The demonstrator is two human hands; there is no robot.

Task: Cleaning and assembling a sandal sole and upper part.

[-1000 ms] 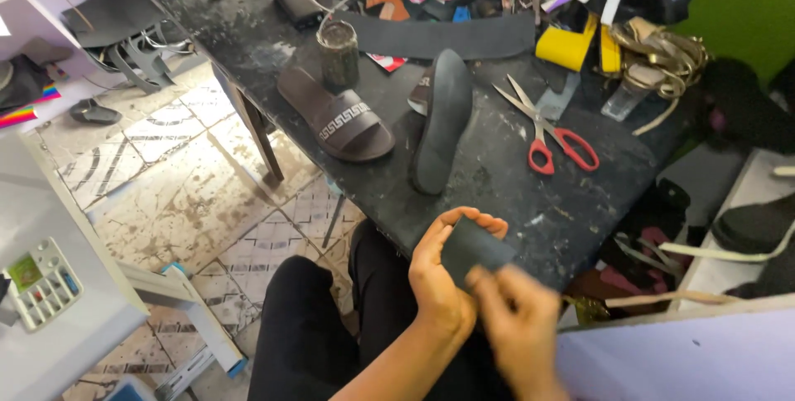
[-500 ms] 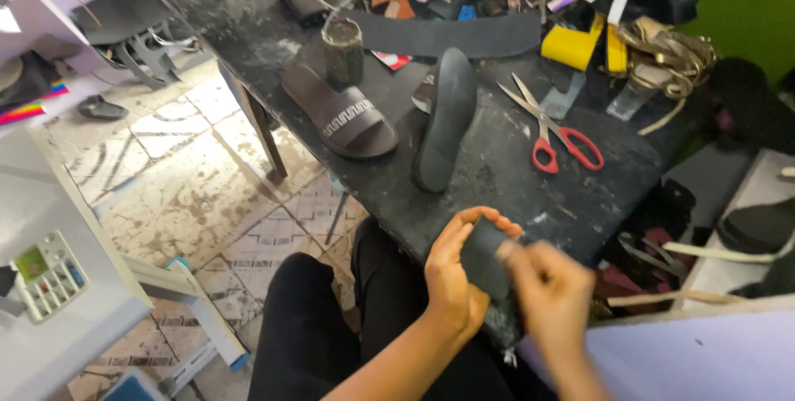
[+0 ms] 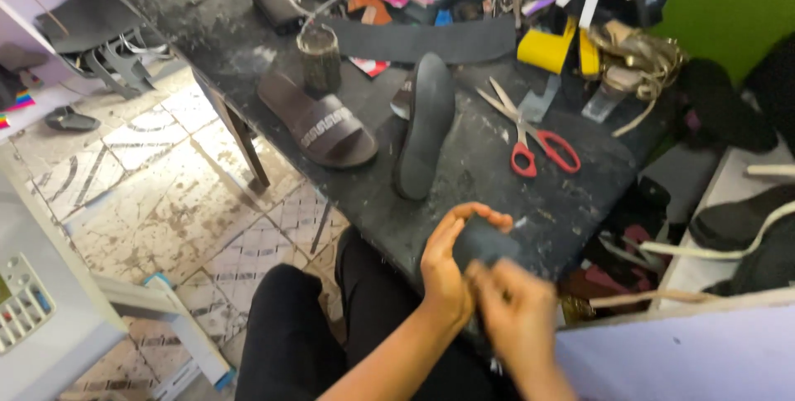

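My left hand (image 3: 447, 264) curls around a small black piece of sole material (image 3: 483, 243), held just off the near edge of the black worktable (image 3: 497, 194). My right hand (image 3: 513, 318) is blurred, below and to the right of the piece, with its fingers touching the lower edge. On the table beyond lie a black shoe sole (image 3: 424, 123) and a brown slide sandal (image 3: 319, 123). Red-handled scissors (image 3: 530, 136) lie to the right of the sole.
A small dark tin (image 3: 320, 57) stands behind the sandal. A long black strip (image 3: 414, 41), a yellow piece (image 3: 546, 49) and several coloured scraps crowd the table's far side. Tiled floor (image 3: 149, 194) lies left, with a pale machine (image 3: 41, 310) at the lower left.
My hands have stayed at the table's near edge with the black piece. The right hand has shifted down and rubs along the piece, now blurred. The view has tilted slightly.
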